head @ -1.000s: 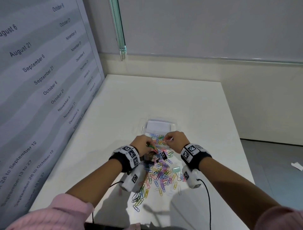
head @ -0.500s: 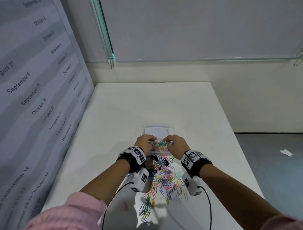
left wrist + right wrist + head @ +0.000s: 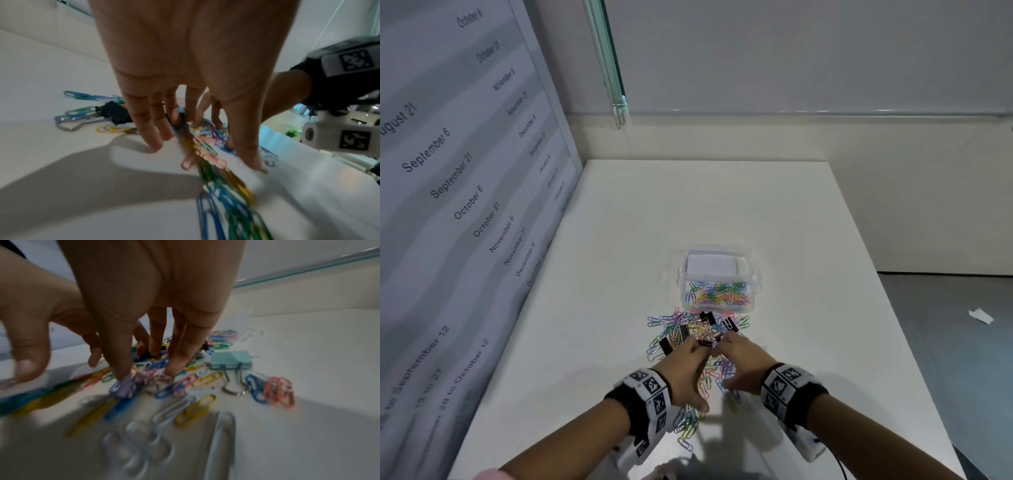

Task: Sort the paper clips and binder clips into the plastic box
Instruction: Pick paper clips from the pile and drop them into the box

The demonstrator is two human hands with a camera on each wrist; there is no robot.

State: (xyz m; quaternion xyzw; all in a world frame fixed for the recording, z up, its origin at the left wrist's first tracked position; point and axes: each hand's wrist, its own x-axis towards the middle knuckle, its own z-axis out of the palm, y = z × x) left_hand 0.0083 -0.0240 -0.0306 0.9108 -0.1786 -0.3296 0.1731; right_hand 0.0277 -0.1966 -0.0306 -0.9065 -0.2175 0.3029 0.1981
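Observation:
A clear plastic box [image 3: 755,274] stands mid-table; its near compartment holds coloured paper clips [image 3: 717,294], its far one a white paper. In front of it lies a loose pile of paper clips [image 3: 681,323] mixed with black binder clips [image 3: 708,317]. My left hand [image 3: 698,344] and right hand [image 3: 722,345] sit side by side on the pile's near part, fingers spread and pointing down onto the clips. The left hand [image 3: 205,146] touches clips beside a black binder clip [image 3: 115,112]. The right hand [image 3: 148,371] presses on clips next to a mint binder clip [image 3: 230,360].
A grey wall panel [image 3: 448,205] printed with dates runs along the table's left side. The white table [image 3: 688,212] stretches beyond the box to a low wall. To the right the table edge drops to the floor, where a paper scrap [image 3: 981,316] lies.
Both hands have drawn back from over the box to the loose pile nearer me. The box's clip compartment is now uncovered. The head view has shifted.

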